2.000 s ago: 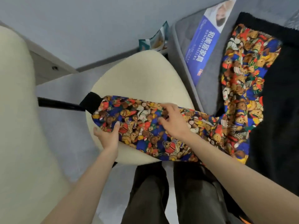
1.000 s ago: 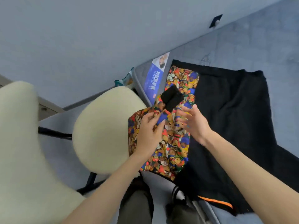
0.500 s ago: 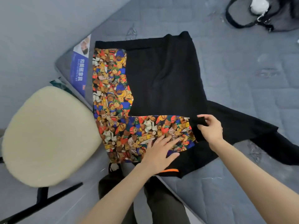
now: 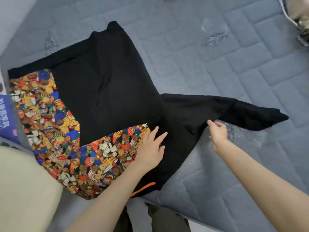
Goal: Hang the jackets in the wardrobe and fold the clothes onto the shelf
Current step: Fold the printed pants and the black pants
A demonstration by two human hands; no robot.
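Sweater (image 4: 108,89) seems soft, limp; left hand (image 4: 150,148) presses printed sleeve (image 4: 100,158) flat, right hand (image 4: 218,131) pinches black sleeve (image 4: 200,106) short of cuff.

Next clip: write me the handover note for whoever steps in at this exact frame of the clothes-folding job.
Left grip: fingers straight, pressing the printed sleeve flat onto the black top.
Right grip: pinches the lower edge of the black sleeve, which is spread out to the right.
The top lies on the grey mattress.
Done: printed sleeve folded across the body.
Left: fold in the black sleeve, fold the body, shelve it; no shelf in view.
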